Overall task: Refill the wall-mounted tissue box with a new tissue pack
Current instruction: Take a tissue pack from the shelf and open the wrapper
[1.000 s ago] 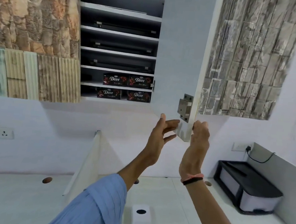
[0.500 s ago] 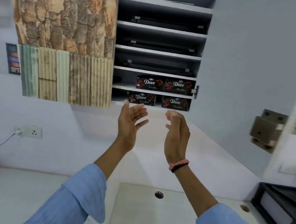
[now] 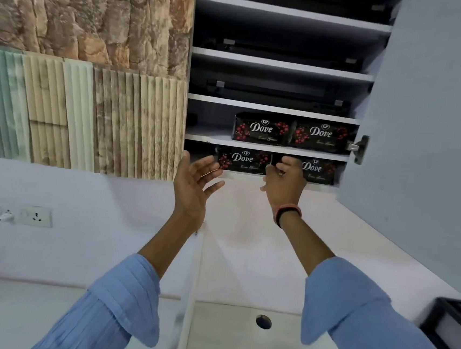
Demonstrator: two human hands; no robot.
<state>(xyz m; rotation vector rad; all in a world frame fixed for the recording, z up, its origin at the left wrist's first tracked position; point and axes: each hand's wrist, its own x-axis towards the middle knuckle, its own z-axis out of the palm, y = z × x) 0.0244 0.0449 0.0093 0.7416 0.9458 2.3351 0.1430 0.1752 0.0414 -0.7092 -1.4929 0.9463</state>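
Observation:
Several black Dove tissue packs lie in the open wall cabinet: two on an upper shelf (image 3: pixel 262 128) and two on the bottom shelf. My right hand (image 3: pixel 284 185) is raised to the bottom shelf, with its curled fingertips at the left end of the bottom-right pack (image 3: pixel 319 171); no grip on it shows. My left hand (image 3: pixel 194 185) is held up open, palm facing right, just left of and below the bottom-left pack (image 3: pixel 242 160), not touching it. The tissue box is out of view.
The cabinet door (image 3: pixel 430 137) stands open at the right, its hinge (image 3: pixel 358 148) beside the packs. Flat black items fill the higher shelves. Stone-pattern panels (image 3: pixel 91 90) cover the left. Below are a white counter with a cable hole (image 3: pixel 263 321), a wall socket (image 3: pixel 36 216) and a black box (image 3: pixel 454 322).
Both hands left the door's lower corner and rose to the bottom shelf. The right hand has reached the bottom-right pack, and the view has turned to face the shelves.

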